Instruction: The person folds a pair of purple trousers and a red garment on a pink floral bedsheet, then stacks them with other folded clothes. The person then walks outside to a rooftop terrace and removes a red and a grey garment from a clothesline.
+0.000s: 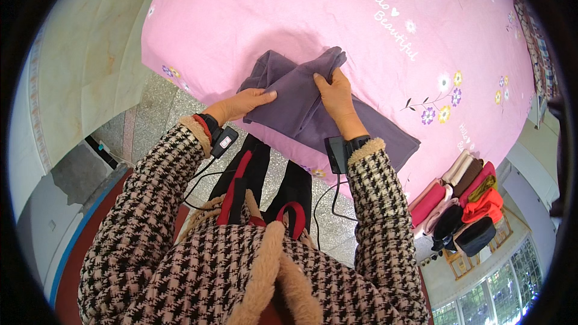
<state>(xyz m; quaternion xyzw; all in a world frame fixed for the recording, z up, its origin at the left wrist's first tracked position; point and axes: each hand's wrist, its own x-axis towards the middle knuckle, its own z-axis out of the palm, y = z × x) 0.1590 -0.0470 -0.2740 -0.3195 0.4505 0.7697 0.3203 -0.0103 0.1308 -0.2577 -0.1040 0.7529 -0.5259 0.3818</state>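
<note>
A dark purple-grey garment [295, 99] lies partly folded near the front edge of a bed with a pink flowered sheet [211, 18]. Its kind is hard to make out, though one long flat panel stretches to the right like a trouser leg. At its left side, my left hand [244, 103] grips the cloth with the thumb on top and the other fingers hidden beneath. My right hand [336, 97] pinches a raised fold close to the garment's far edge. Bunched layers stand up a little between and beyond both hands.
Several rolled or folded clothes [460, 198] in red, pink, brown, olive and black sit at the bed's right front edge. Black cables hang from devices [224, 142] strapped at both wrists. Below the bed shows a speckled floor [162, 117]; patterned bedding [533, 48] lies far right.
</note>
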